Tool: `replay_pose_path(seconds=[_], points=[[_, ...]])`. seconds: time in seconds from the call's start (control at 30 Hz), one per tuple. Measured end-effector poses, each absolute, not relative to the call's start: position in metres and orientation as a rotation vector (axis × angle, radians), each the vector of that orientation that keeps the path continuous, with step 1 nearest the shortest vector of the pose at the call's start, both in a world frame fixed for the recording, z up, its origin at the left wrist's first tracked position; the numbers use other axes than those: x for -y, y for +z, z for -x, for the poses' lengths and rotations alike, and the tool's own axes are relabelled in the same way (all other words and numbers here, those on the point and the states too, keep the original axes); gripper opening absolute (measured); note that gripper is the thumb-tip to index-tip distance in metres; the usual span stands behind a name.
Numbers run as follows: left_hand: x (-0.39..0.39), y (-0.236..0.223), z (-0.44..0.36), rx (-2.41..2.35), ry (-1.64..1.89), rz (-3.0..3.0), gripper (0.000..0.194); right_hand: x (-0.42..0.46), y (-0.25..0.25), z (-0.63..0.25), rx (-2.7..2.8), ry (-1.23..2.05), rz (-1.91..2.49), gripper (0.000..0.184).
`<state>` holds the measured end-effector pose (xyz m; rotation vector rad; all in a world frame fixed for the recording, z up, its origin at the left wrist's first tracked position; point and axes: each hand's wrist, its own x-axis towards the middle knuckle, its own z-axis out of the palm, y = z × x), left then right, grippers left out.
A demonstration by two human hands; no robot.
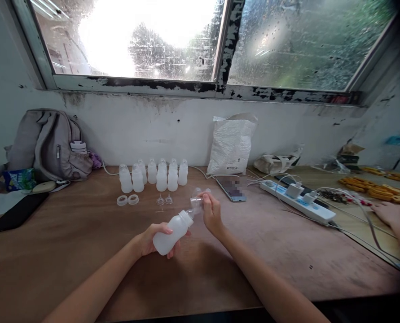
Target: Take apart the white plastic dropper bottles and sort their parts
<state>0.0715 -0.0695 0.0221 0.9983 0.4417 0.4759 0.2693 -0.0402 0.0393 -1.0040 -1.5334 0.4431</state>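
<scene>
Left hand [150, 240] clamped around a frosted baby bottle [173, 232], right hand [210, 211] pinching a clear cap [197, 200] at its neck.

The bottle was held tilted above the table's [85, 242] middle, toward the near edge. Capping appeared under way; seating it would call for squaring the cap over the neck. More bottles [154, 175] stood by the far edge.

Left hand: my left hand [152, 240] grips a bottle [173, 232], tilted, neck toward the right.
Right hand: my right hand [211, 213] pinches a clear cap [197, 200] at its neck.
Behind: more bottles [152, 175] on the table [85, 233].
</scene>
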Motion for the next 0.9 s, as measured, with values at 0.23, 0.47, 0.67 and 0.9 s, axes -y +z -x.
replay_pose_path(seconds=[0.23, 0.47, 0.67, 0.9], points=[[0.069, 0.026, -0.077, -0.596, 0.821, -0.899, 0.039, 0.003, 0.020, -0.287, 1.512, 0.158, 1.128, 0.033], [0.059, 0.020, -0.073, -0.674, 0.983, -0.780, 0.037, -0.014, -0.006, -0.283, 1.950, -0.197, 1.232, 0.021], [0.057, 0.022, -0.069, -0.674, 1.024, -0.752, 0.038, -0.021, -0.006, -0.276, 2.068, -0.486, 1.367, 0.024], [0.057, 0.023, -0.067, -0.682, 1.048, -0.781, 0.033, -0.032, -0.005, -0.273, 2.014, -0.547, 1.504, 0.026]])
